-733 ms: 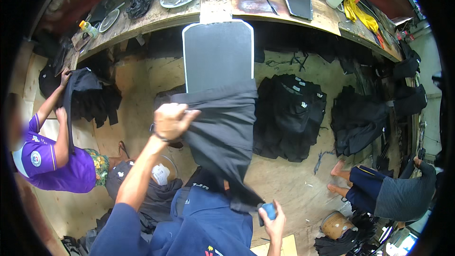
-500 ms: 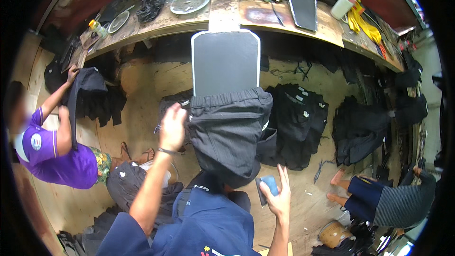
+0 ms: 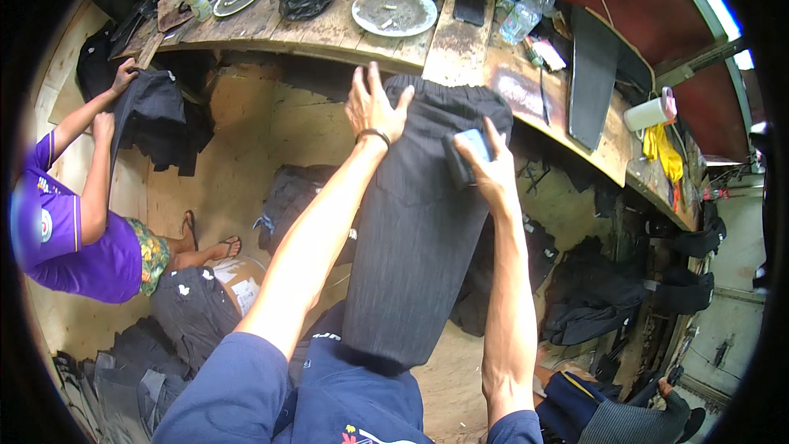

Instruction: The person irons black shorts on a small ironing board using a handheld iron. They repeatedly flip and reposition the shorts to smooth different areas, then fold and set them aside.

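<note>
A pair of black trousers (image 3: 427,197) with a gathered elastic waistband lies stretched lengthwise in front of me, reaching from the bench edge down to my lap. The board seen earlier beneath it is now hidden. My left hand (image 3: 375,112) is at the upper left corner of the waistband, fingers apart, its thumb by the cloth. In my right hand (image 3: 496,171) is a small block (image 3: 471,150), pale blue on one side and dark on the other, held against the right side of the trousers below the waistband. Its working face cannot be made out.
The wooden bench (image 3: 329,30) bears a round plate (image 3: 394,11), a phone (image 3: 469,5), a water bottle (image 3: 529,11) and a long dark board (image 3: 592,78). Black garments (image 3: 596,292) lie on the floor. A co-worker in purple (image 3: 103,251) holds dark cloth at left; another person (image 3: 612,415) sits lower right.
The trousers have been pulled up over the grey board, covering it. My left hand has risen to the waistband, and my right hand has brought the block onto the cloth. The view has shifted left.
</note>
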The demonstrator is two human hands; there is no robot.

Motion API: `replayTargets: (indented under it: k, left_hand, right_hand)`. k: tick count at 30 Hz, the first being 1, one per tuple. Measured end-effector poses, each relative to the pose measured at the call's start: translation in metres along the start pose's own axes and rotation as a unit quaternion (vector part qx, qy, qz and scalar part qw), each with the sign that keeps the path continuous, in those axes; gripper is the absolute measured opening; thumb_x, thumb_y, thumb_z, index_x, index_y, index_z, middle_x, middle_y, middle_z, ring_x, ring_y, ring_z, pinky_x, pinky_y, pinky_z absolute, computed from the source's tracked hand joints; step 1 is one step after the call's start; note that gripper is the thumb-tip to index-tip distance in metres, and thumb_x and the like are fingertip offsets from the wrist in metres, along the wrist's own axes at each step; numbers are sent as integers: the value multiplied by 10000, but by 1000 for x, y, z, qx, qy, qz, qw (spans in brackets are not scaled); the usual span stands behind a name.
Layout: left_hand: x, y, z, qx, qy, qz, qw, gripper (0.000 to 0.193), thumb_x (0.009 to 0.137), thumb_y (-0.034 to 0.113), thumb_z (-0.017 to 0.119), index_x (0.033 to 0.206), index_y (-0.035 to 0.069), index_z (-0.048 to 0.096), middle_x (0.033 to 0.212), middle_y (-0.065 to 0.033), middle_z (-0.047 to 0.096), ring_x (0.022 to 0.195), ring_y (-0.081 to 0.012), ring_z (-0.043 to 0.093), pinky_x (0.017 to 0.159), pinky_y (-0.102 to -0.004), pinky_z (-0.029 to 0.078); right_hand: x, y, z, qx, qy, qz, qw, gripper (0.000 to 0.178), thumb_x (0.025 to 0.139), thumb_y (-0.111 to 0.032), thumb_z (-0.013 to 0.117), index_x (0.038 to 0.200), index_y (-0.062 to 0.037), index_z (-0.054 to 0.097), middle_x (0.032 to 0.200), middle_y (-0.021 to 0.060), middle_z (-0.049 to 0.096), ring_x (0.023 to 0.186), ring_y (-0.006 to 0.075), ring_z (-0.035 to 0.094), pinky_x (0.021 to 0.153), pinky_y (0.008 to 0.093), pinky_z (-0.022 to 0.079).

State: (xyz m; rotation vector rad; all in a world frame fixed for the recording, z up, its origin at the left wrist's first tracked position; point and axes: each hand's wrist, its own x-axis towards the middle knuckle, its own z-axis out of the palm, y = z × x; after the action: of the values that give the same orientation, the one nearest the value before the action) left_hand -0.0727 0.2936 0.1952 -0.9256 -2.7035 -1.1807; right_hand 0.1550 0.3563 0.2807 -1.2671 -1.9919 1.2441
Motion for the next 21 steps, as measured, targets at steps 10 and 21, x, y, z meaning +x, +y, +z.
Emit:
replayTargets:
  k: [10,21]
  left_hand:
    - [0,30,13,121,-221,259,932,1277,758,976,635,1740,225,312,1821,-200,159,1700,-386,83,1291,-775,-11]
    - [27,32,33,70,-230,304,922,1271,701,1009,640,1633,156,499,1769,-196,325,1672,-410,204,1285,-776,113]
  right_hand:
    - [-64,47,1,-126,72,-146,979,692,799,-280,981,1350,27,696,1196,188,749,1041,333,721,949,432,578]
    - [6,9,42,-167,-193,-355,900,646,698,-270,991,1234,-37,713,1092,141,675,1023,360,631,948,466,537]
